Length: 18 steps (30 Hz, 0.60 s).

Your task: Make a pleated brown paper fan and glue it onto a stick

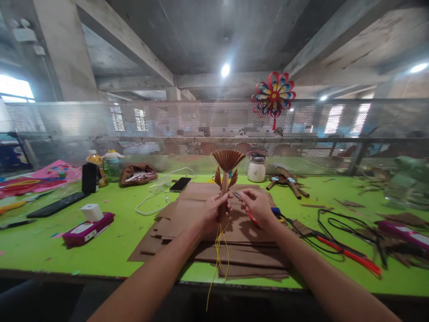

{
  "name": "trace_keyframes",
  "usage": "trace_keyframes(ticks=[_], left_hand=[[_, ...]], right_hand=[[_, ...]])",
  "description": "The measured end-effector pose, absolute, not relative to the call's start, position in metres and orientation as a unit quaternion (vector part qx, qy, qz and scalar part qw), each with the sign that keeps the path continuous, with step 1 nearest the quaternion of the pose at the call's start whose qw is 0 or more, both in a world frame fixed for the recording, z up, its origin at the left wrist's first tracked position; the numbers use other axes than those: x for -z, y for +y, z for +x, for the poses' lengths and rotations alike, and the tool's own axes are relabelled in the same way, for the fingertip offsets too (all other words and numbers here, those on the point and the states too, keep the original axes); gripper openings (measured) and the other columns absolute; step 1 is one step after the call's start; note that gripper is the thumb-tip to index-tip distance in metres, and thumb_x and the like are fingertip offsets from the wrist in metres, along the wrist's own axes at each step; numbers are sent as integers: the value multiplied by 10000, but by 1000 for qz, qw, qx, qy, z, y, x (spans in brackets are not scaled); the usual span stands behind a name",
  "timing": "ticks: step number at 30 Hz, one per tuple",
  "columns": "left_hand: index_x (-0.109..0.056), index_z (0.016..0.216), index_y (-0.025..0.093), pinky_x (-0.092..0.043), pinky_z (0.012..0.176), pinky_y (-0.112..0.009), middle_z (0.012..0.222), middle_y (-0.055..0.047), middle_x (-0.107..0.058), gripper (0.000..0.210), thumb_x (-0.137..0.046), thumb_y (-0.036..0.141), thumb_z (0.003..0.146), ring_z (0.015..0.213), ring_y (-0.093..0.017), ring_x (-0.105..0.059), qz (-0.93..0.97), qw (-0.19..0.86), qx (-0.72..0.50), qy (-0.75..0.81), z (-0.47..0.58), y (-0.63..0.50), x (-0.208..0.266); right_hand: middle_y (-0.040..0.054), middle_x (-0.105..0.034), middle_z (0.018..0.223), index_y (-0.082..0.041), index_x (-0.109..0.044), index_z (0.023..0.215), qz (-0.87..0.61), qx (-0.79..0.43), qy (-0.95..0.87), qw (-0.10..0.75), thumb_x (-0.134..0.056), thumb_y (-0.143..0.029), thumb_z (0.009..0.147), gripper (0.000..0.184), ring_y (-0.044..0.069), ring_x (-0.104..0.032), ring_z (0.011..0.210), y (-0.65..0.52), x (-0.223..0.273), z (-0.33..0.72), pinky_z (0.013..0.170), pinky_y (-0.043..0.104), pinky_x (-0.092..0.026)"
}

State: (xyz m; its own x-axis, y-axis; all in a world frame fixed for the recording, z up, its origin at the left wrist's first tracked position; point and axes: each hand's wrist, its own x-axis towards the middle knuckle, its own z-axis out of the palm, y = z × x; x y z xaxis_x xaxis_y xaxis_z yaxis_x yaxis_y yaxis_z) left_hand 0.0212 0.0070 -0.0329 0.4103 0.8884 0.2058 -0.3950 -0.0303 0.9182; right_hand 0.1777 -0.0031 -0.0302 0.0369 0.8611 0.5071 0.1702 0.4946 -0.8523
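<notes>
My left hand (217, 209) is closed around the stem of a brown paper flower (229, 161). It stands upright, with a pleated fan at the top and two smaller pleated leaves at its sides. Thin yellow strings (218, 250) hang from the stem's lower end past the table edge. Just to the right, my right hand (256, 205) is closed on what look like red-handled scissors (251, 218), their metal tip pointing left, near the stem but apart from it. Under both hands lies a stack of brown paper sheets (194, 203).
On the green table (114, 255), a purple power strip (89, 230) and a phone (180, 184) lie left. At right are a red utility knife (351, 255), black cable (335, 223), paper scraps and rolled brown pieces (290, 181). A white jar (256, 169) stands behind, before a perforated screen (187, 129).
</notes>
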Motion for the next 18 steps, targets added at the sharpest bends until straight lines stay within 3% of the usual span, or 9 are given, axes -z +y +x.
trace_keyframes(ticks=[10, 18], left_hand=[[-542, 876, 148, -259, 372, -133, 541, 48, -411, 289, -544, 415, 765, 435, -42, -408, 538, 688, -421, 244, 25, 3, 37], [-550, 920, 151, -303, 396, -144, 578, 28, -443, 366, -462, 483, 792, 485, -65, -455, 523, 713, -406, 231, 28, 2, 38]], right_hand=[[-3, -583, 685, -159, -587, 847, -358, -419, -534, 641, -633, -394, 659, 304, 71, -500, 479, 3, 19, 198, 444, 203, -375], [16, -593, 713, -152, -593, 843, -347, -450, -541, 620, -640, -422, 655, 332, 90, -534, 547, 4, 21, 195, 458, 200, -385]])
